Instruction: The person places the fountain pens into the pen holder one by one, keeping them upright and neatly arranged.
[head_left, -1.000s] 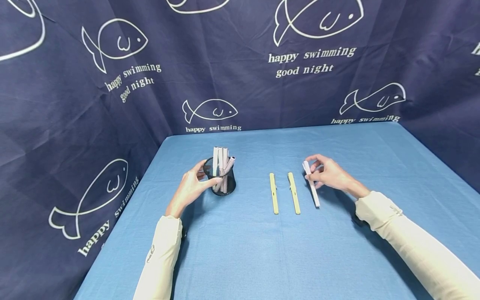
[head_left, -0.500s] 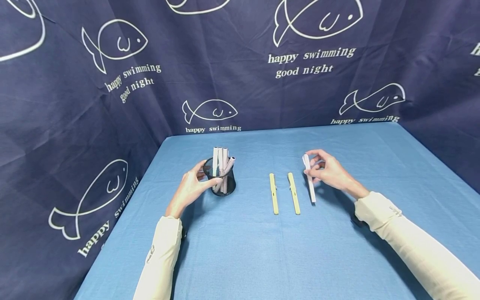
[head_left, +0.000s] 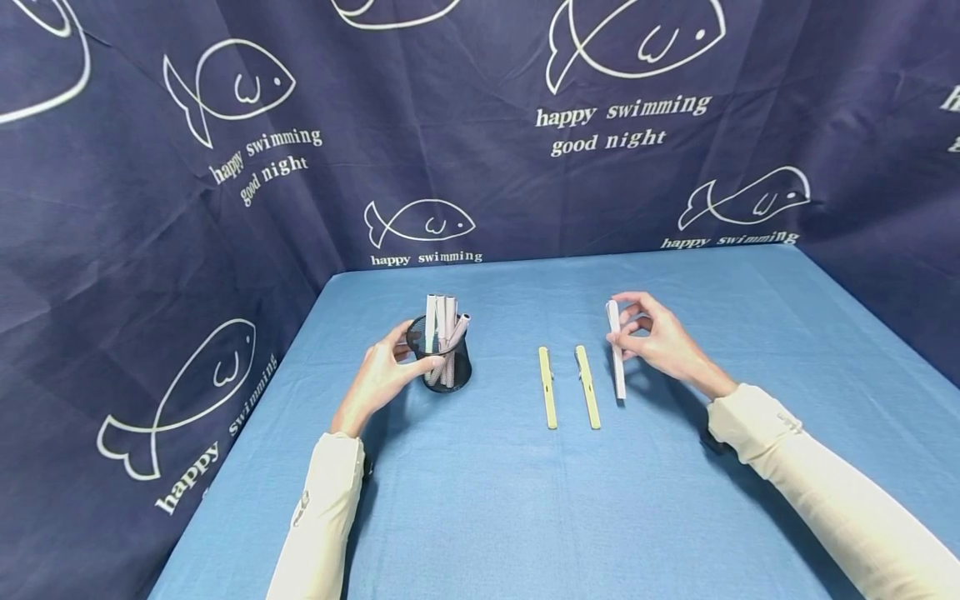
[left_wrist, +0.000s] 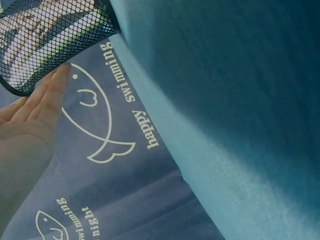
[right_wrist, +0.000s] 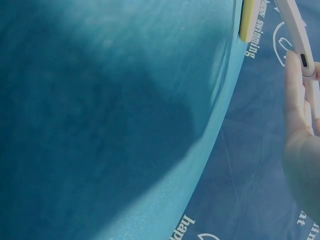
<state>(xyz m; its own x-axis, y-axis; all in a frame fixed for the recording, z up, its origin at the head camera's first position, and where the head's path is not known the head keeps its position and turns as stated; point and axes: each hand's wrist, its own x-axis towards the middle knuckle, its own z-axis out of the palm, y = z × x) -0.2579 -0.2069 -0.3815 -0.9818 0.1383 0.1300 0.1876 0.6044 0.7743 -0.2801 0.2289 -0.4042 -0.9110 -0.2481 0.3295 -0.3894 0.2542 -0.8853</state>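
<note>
My left hand [head_left: 378, 379] grips the black mesh pen cup [head_left: 462, 367] from its left side, thumb across the near rim and fingers round the back. Several pale pens [head_left: 440, 321] stand in the cup, white and pinkish, one leaning to the right. In the left wrist view, fingers [left_wrist: 52, 95] lie along the cup's mesh wall [left_wrist: 55, 37]. Over on the right, my right hand [head_left: 663, 342] pinches a pale pen [head_left: 618, 379] by its upper half. This pen is tilted, its clip end up and its lower end close over the cloth. In the right wrist view the pen [right_wrist: 295, 30] is cut off by the frame.
Two yellow pens, a left one [head_left: 548, 392] and a right one [head_left: 588, 392], lie side by side between the hands. A blue cloth [head_left: 480, 500] covers the table. Behind it hangs a dark blue curtain [head_left: 510, 200] with white fish prints.
My right hand has raised the pale pen a little and brought its lower end leftward, nearer the yellow pens. The left hand and the pen cup have stayed in place.
</note>
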